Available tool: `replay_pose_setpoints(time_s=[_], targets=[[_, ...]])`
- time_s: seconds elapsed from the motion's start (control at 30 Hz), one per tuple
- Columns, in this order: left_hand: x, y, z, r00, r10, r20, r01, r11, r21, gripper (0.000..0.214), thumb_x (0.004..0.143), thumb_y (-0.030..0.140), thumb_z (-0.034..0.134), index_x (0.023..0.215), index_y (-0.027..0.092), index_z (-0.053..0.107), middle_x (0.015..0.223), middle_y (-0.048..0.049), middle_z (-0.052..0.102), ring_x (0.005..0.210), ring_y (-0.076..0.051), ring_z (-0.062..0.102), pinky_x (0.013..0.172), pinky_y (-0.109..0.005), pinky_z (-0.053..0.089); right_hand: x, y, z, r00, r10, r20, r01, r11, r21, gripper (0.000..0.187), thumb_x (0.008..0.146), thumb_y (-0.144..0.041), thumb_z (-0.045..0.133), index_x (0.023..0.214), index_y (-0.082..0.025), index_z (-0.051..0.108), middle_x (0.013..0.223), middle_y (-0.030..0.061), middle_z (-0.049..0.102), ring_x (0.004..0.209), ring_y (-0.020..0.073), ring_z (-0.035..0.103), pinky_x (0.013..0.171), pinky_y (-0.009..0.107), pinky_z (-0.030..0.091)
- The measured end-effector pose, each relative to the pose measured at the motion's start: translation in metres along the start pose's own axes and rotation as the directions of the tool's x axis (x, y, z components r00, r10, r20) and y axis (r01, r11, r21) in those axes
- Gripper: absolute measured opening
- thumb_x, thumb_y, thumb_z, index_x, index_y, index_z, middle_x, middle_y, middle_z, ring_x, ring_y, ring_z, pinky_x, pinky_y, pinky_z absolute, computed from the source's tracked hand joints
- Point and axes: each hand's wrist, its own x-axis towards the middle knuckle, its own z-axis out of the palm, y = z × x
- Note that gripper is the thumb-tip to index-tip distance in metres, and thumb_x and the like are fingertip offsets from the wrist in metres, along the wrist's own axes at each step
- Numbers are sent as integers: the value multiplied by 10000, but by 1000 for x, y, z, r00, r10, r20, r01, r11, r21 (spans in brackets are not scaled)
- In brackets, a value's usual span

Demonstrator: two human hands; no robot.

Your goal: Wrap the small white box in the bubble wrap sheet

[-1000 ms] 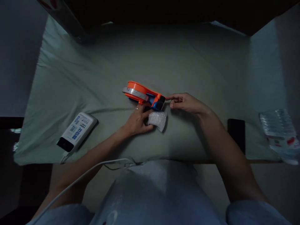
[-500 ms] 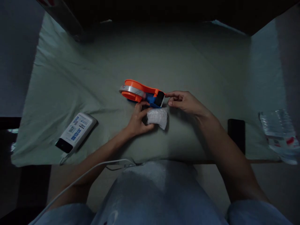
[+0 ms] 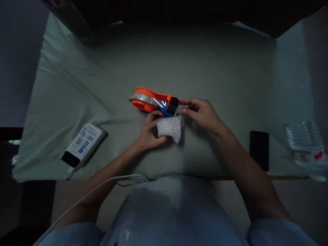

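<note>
An orange and blue tape dispenser (image 3: 151, 100) with a clear tape roll lies on the pale green cloth (image 3: 179, 61) in the middle of the view. Just in front of it is a small bundle wrapped in bubble wrap (image 3: 169, 127). My left hand (image 3: 148, 133) is closed round the bundle's left side, thumb on top. My right hand (image 3: 200, 112) pinches its fingertips together at the dispenser's cutter end, right above the bundle's top right corner; whether tape is between the fingers is too dim to see.
A white power bank (image 3: 83, 144) with blue print lies at the left, its white cable (image 3: 102, 186) running toward my lap. A black phone (image 3: 259, 149) lies at the right near the front edge. A clear plastic packet (image 3: 306, 147) sits at the far right.
The dispenser has shifted slightly left. My left hand has lifted and tilted the bundle toward the dispenser, and my right hand's fingertips have come down to the bundle's top corner.
</note>
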Motion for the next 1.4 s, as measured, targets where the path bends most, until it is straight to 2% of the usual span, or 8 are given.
replay_pose_setpoints(time_s=[0.2,0.3,0.43,0.53,0.87,1.03,1.2,1.4], targets=[[-1,0,0,1000,10,-5,-10,1000,12,361,620,236,671,968,168,605,1113,-105,493,1106,-280,502,961,-485,450,-3,-3,1,999,-4,39,5,1000,-8,292,737,-243,629,1020,-181,661,756,-6,603,688,117,548,668,289,437],[-3,-4,3,1000,-5,-26,7,998,65,365,612,239,687,962,176,606,1133,-102,484,1103,-269,501,974,-463,441,-5,-6,-1,1000,27,-8,-27,999,-46,270,735,-204,628,1004,-183,621,695,-28,566,621,102,509,613,276,408],[-6,-11,7,999,-13,-38,20,981,191,355,610,245,716,946,183,620,1114,-103,497,1086,-273,498,959,-461,441,-13,-20,-8,995,13,-99,-21,996,-81,166,718,-203,668,855,-205,575,699,-30,538,641,107,504,606,273,404],[-8,-15,9,999,-24,-25,30,957,289,384,604,259,727,965,174,630,1110,-105,507,1068,-274,504,929,-466,464,-15,-25,-14,998,12,-69,-20,992,-127,101,716,-229,671,769,-207,588,714,-13,548,679,126,516,627,289,415],[-12,-12,8,989,-147,10,132,914,383,421,600,286,734,1005,214,649,1074,-88,563,1023,-282,547,863,-460,508,-9,18,-24,992,112,-57,-117,988,-97,98,662,-247,655,748,-206,630,690,-11,578,656,129,519,628,290,416],[-18,-9,6,990,-134,42,106,912,396,452,636,281,699,1075,211,618,1134,-88,589,1068,-280,557,929,-471,477,-5,18,-16,996,66,-60,-72,993,-93,130,704,-224,608,821,-198,658,737,-7,603,669,120,527,651,287,412],[-29,-6,-5,999,-49,10,41,912,408,483,613,309,726,1062,167,617,1218,-153,473,1129,-325,508,924,-477,481,-1,15,-14,994,76,-73,-85,987,-138,129,709,-213,599,818,-196,667,729,-2,607,658,125,521,641,291,408],[-26,-4,-18,983,-98,156,20,899,438,496,675,321,677,1139,181,576,1298,-147,459,1217,-330,464,994,-485,435,-1,18,-20,993,87,-76,-96,987,-131,118,697,-243,621,797,-204,671,705,-1,609,637,128,511,610,289,394]])
